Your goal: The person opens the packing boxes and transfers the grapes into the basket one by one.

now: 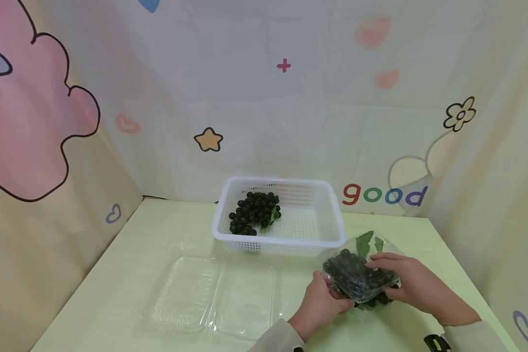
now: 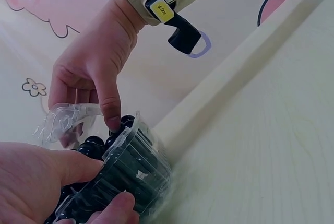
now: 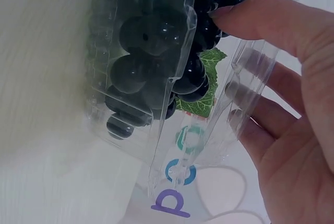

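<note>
In front of the white basket (image 1: 279, 241), toward its left end, a thin clear clamshell (image 1: 246, 293) is spread flat on the pale, wood-grained table (image 1: 123, 274), its two shallow rectangular halves ribbed along the edges. Within the basket's left half, a loose bunch (image 1: 255, 208) of round, dark grapes is held (a green leaf is tucked at its right side), and the plastic walls are pierced by a fine lattice. In front of the basket's right corner, a filled box (image 2: 156, 172) of crinkled, glossy plastic is gripped by the left hand (image 1: 319, 303), the thumb laid on the rim and the fingers bent against the wall. Smooth, near-black grapes (image 3: 193, 75) are packed inside, and a jagged, veined leaf (image 1: 364, 243) is seen beneath the raised lid. Farther right of the basket, the lid is held by the right hand (image 1: 409, 278), thumb and fingers widely parted: fruit is touched by the thumb, the lid's outside by the fingers.
</note>
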`<state>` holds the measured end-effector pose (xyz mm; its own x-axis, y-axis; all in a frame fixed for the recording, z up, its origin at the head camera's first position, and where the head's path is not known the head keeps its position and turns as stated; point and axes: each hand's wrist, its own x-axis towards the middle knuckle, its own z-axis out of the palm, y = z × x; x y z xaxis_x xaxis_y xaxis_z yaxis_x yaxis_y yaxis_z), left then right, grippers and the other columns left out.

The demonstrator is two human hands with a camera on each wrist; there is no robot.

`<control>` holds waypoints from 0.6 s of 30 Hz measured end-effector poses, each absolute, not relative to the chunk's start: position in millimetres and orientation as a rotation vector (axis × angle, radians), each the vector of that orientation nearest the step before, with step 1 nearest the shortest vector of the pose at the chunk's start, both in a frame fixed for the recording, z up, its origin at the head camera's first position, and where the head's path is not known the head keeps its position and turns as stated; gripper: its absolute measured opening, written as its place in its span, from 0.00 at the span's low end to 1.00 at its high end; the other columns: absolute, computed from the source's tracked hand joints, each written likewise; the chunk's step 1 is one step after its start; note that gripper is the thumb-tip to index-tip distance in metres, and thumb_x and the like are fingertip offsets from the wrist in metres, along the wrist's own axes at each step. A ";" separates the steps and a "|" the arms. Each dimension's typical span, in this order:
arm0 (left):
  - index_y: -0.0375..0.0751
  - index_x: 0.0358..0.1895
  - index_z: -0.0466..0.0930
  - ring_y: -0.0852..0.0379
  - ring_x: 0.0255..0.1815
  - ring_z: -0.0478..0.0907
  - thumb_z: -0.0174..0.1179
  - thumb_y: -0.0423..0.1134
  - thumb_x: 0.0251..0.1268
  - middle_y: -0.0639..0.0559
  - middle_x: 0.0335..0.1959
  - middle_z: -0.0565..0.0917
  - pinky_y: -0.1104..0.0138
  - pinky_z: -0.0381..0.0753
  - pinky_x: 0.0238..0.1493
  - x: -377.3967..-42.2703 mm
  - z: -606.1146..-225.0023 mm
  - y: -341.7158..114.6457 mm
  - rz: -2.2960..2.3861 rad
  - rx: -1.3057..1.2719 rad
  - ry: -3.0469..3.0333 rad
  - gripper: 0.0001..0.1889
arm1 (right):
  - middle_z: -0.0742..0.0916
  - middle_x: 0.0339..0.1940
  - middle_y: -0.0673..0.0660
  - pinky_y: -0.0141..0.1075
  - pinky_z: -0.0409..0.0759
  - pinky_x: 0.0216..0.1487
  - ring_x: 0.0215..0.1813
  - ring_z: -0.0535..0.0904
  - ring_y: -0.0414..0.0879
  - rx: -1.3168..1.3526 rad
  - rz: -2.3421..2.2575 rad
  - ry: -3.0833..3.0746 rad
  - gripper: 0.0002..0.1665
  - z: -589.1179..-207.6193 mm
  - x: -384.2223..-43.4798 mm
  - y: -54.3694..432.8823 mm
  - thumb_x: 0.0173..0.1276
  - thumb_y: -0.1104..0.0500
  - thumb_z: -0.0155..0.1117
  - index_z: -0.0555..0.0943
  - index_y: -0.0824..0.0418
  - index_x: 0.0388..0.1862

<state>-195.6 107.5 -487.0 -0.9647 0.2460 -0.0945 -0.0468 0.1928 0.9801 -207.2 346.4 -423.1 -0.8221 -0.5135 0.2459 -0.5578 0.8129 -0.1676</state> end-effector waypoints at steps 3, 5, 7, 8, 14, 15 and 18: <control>0.43 0.45 0.67 0.64 0.26 0.73 0.78 0.33 0.49 0.52 0.28 0.79 0.71 0.74 0.28 -197.9 -485.8 112.9 1.856 0.189 2.237 0.27 | 0.88 0.59 0.55 0.44 0.87 0.49 0.57 0.85 0.57 0.835 0.333 -2.810 0.33 -422.0 -210.4 351.5 0.44 0.66 0.83 0.87 0.52 0.53; 0.42 0.45 0.67 0.64 0.26 0.73 0.78 0.34 0.50 0.52 0.28 0.79 0.71 0.74 0.27 -199.5 -486.0 115.9 1.853 0.182 2.236 0.27 | 0.88 0.58 0.56 0.44 0.87 0.49 0.57 0.85 0.57 0.842 0.330 -2.805 0.33 -421.8 -212.0 354.9 0.44 0.66 0.83 0.87 0.52 0.53; 0.42 0.45 0.67 0.63 0.26 0.73 0.78 0.34 0.50 0.52 0.28 0.78 0.70 0.74 0.27 -201.4 -486.7 118.7 1.843 0.173 2.236 0.27 | 0.88 0.58 0.56 0.42 0.87 0.48 0.57 0.85 0.57 0.855 0.327 -2.786 0.33 -422.0 -213.1 358.1 0.43 0.66 0.83 0.87 0.53 0.53; 0.42 0.45 0.68 0.63 0.26 0.73 0.79 0.34 0.50 0.52 0.28 0.78 0.70 0.73 0.27 -202.4 -487.1 119.8 1.838 0.171 2.239 0.27 | 0.88 0.58 0.56 0.41 0.87 0.48 0.57 0.85 0.57 0.859 0.328 -2.779 0.33 -421.9 -213.6 359.7 0.42 0.66 0.84 0.87 0.53 0.53; 0.42 0.46 0.68 0.61 0.27 0.74 0.77 0.34 0.51 0.53 0.28 0.78 0.68 0.73 0.29 -206.5 -484.0 121.5 1.805 0.167 2.216 0.26 | 0.89 0.56 0.56 0.39 0.87 0.48 0.57 0.85 0.58 0.870 0.352 -2.772 0.34 -415.2 -215.7 365.5 0.42 0.67 0.84 0.87 0.52 0.52; 0.42 0.47 0.67 0.60 0.27 0.74 0.77 0.34 0.51 0.53 0.28 0.78 0.67 0.73 0.29 -206.9 -482.8 121.5 1.800 0.165 2.202 0.26 | 0.89 0.56 0.57 0.38 0.87 0.47 0.57 0.84 0.59 0.876 0.354 -2.769 0.34 -413.2 -215.7 366.5 0.42 0.67 0.84 0.87 0.52 0.52; 0.43 0.47 0.67 0.59 0.28 0.75 0.75 0.33 0.51 0.52 0.29 0.78 0.66 0.74 0.30 -207.9 -479.5 122.6 1.788 0.164 2.179 0.25 | 0.90 0.55 0.56 0.36 0.86 0.47 0.56 0.85 0.60 0.891 0.341 -2.748 0.33 -407.5 -215.9 371.0 0.41 0.67 0.83 0.88 0.52 0.51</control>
